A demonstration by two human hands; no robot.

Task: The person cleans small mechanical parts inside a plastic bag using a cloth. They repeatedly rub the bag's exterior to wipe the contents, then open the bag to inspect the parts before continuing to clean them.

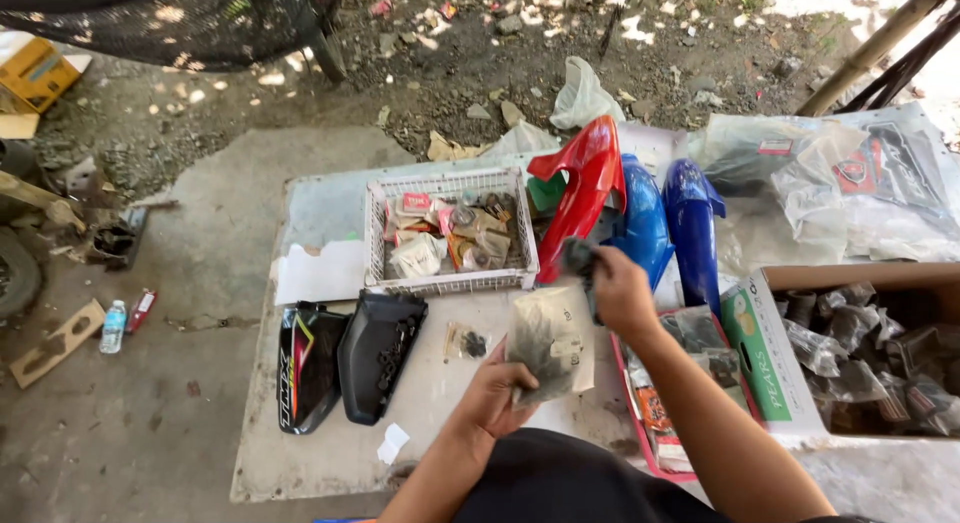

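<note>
Our left hand (pixel 497 391) pinches the near edge of a clear plastic bag of dark parts (pixel 549 340), fingers pressed together on it, held just above the bench (pixel 330 208). Our right hand (pixel 620 291) is raised farther off, fingers closed around a small dark part (pixel 580 256), just near the red fender (pixel 585 188). A white basket (pixel 450 279) lies to the left; a cardboard box (pixel 765 348) to the right.
</note>
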